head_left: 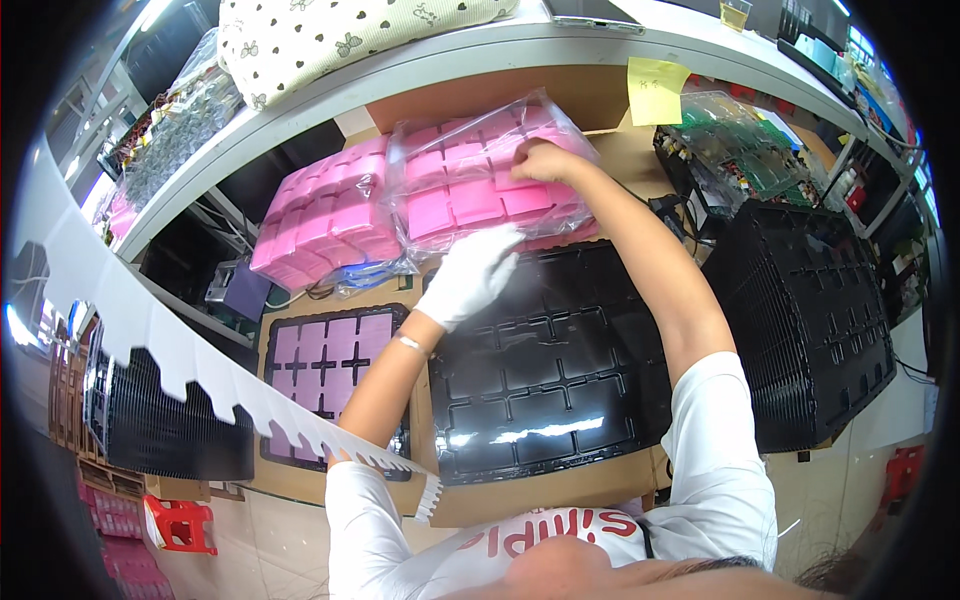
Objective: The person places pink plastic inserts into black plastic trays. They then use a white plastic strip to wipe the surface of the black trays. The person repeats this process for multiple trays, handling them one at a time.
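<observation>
The bag of pink pads is lain at 12 o'clock of the black tray, long axis 9-to-3. The right hand is closed on its top edge; the gloved left hand is pressed flat, fingers spread, at its 6 o'clock edge.

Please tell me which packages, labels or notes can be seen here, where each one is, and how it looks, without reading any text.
Clear plastic bag: centre, on the bench, full of pink square pads; right hand on top, gloved left hand at its front edge.
Second bag of pink pads: just left of it, same look.
Yellow sticky note: upper right, on the shelf edge, square.
Clear package of green boards: far right, under the shelf.
</observation>
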### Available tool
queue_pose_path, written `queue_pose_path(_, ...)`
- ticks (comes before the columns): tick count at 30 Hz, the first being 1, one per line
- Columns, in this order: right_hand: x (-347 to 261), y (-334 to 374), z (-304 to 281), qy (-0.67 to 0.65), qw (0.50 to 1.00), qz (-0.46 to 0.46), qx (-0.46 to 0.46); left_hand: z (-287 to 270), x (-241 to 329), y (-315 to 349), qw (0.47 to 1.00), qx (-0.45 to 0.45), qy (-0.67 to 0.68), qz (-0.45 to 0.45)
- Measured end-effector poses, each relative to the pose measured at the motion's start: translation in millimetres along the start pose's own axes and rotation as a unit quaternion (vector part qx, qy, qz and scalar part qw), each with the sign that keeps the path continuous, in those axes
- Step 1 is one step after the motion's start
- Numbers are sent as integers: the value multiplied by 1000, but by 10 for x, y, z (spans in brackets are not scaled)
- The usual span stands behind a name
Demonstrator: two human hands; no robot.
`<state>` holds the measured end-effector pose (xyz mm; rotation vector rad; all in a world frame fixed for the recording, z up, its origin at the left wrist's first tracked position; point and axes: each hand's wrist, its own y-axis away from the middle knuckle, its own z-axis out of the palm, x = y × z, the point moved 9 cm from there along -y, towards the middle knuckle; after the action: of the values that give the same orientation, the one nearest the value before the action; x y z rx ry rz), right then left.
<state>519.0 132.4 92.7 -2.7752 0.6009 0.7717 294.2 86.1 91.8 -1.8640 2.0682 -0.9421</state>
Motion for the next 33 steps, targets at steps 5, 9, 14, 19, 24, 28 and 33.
queue_pose_path(5,-502,226,-431,-52,976,-96,186,339,-297,-350,984,-14,-175,-31)
queue_pose_path(9,-586,584,-734,-160,926,-164,299,319,-366,-484,982,3,-171,-77)
queue_pose_path(14,-1078,1782,-844,-165,882,-250,365,86,-276,170,950,45,151,-271)
queue_pose_path(19,27,1975,-354,-450,828,22,333,-65,-173,858,444,195,807,-338)
queue_pose_path(24,176,2070,455,-719,664,190,74,-264,-375,1092,400,228,811,-360)
queue_pose_path(28,517,2220,367,-623,759,146,121,-234,-695,1289,607,159,639,-445)
queue_pose_path(33,528,3024,36,-415,879,174,158,-414,50,1501,736,25,418,-532)
